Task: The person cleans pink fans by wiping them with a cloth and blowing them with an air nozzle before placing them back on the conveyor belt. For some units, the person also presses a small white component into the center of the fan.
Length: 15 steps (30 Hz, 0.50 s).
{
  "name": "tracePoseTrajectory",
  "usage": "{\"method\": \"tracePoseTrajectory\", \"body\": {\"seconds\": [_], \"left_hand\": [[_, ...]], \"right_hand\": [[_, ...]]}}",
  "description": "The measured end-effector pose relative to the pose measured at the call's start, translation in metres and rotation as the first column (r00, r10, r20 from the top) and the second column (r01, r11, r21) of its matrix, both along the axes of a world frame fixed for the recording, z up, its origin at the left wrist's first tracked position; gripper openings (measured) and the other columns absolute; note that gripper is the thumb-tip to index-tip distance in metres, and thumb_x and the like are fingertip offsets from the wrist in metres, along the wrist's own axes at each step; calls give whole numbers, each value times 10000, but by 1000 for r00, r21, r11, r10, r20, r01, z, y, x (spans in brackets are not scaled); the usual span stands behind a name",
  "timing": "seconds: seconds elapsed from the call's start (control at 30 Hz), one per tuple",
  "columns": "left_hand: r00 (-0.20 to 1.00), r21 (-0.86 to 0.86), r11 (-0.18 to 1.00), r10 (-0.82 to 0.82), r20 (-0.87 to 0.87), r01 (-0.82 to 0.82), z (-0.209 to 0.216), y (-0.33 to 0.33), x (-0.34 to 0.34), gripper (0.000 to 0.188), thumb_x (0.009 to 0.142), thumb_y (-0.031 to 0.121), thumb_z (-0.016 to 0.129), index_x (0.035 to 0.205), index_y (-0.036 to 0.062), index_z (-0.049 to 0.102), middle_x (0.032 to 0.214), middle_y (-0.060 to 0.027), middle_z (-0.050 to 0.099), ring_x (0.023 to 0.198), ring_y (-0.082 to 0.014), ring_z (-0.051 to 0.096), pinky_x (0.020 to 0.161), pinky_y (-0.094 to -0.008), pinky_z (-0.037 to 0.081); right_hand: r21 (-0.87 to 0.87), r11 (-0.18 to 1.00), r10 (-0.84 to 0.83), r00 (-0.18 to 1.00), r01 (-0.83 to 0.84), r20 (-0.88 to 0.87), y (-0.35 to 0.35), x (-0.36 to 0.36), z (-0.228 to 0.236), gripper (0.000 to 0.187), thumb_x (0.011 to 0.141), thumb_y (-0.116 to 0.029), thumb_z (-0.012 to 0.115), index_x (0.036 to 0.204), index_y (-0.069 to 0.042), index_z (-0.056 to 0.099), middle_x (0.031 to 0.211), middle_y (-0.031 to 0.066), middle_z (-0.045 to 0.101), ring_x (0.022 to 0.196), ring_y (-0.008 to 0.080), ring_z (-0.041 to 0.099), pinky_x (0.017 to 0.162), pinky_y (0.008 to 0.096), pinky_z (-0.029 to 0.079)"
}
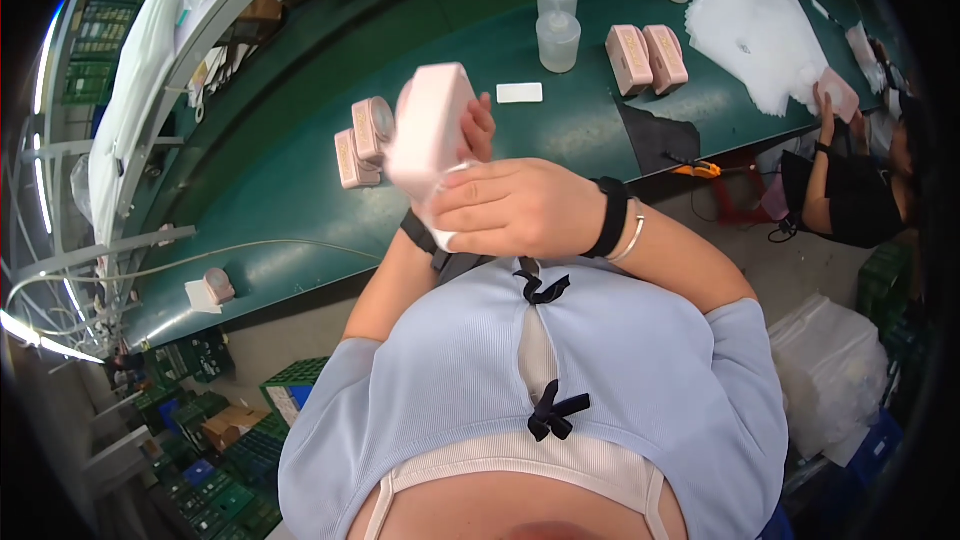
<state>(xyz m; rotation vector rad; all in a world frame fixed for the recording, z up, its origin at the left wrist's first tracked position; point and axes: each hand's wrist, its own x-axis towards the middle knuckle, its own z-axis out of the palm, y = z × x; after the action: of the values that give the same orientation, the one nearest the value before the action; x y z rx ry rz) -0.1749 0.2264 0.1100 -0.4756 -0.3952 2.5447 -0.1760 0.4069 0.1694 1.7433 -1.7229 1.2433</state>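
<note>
I hold a pale pink box-shaped casing (430, 125) up in front of my chest. My left hand (478, 128) grips it from behind, only the fingertips showing past its edge. My right hand (515, 208) presses a white cloth (440, 202) against the casing's lower side, fingers curled over it. Both wrists wear black bands, the right one also a thin bracelet. Two more pink pieces (360, 145) stand on the green workbench (300, 190) just left of my hands.
Two pink casings (646, 58) stand at the back beside two clear squeeze bottles (557, 25) and a small white card (519, 92). White foam sheets (755, 25) lie far right, where another person (850, 180) handles a pink piece. Green crates (220, 460) sit below.
</note>
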Motion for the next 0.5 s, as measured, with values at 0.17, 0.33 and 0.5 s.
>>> {"method": "tracePoseTrajectory", "body": {"seconds": [0.17, 0.33, 0.5], "left_hand": [[993, 516, 854, -107, 59, 61, 21, 16, -15, 445, 946, 158, 540, 1358, 22, 439, 971, -78, 538, 901, -243, 627, 759, -399, 584], [986, 464, 871, -160, -42, 161, 12, 13, -16, 403, 966, 223, 488, 1310, 15, 506, 950, -64, 557, 869, -170, 615, 802, -371, 548], [977, 249, 947, -182, -108, 204, 14, 24, -17, 393, 970, 191, 500, 1323, 19, 481, 876, -54, 566, 786, -171, 620, 778, -357, 556]], "right_hand": [[95, 973, -228, 797, 212, 560, 78, 8, -43, 241, 717, 84, 529, 894, -53, 620, 927, 98, 661, 857, 263, 646, 773, 349, 520], [137, 838, 125, -431, 529, 894, 198, 56, -224, 349, 940, -328, 617, 797, -10, 640, 794, 67, 664, 697, 118, 586, 627, 260, 442], [590, 474, -17, -663, 654, 749, 250, 94, -358, 281, 926, -318, 677, 858, -46, 670, 759, 12, 622, 668, 119, 569, 581, 282, 434]]}}
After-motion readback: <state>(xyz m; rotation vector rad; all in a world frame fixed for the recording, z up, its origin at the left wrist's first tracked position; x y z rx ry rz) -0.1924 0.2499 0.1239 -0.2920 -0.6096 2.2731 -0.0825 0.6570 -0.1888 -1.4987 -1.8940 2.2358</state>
